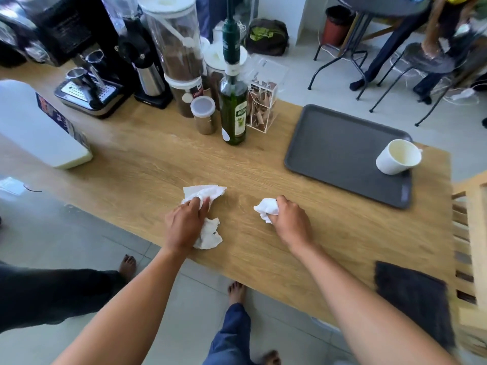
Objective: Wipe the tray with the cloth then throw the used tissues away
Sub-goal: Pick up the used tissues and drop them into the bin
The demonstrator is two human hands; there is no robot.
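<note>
A dark grey tray point(334, 151) lies on the wooden table at the right, with a white paper cup point(399, 159) tipped on its near right corner. My left hand point(184, 225) grips a crumpled white tissue point(204, 193) on the table, and a second crumpled tissue point(209, 235) lies against the same hand's near side. My right hand point(291, 222) is closed on another white tissue point(267, 208). A dark cloth point(413, 301) lies flat at the table's near right corner, away from both hands.
A green bottle point(233, 114), jars of coffee point(181, 48), a clear box point(262, 106) and a coffee machine point(89, 75) stand along the back. A large white jug point(39, 127) lies at left. A wooden slatted piece point(471, 246) adjoins the table's right end. Another person's leg and foot show at lower left.
</note>
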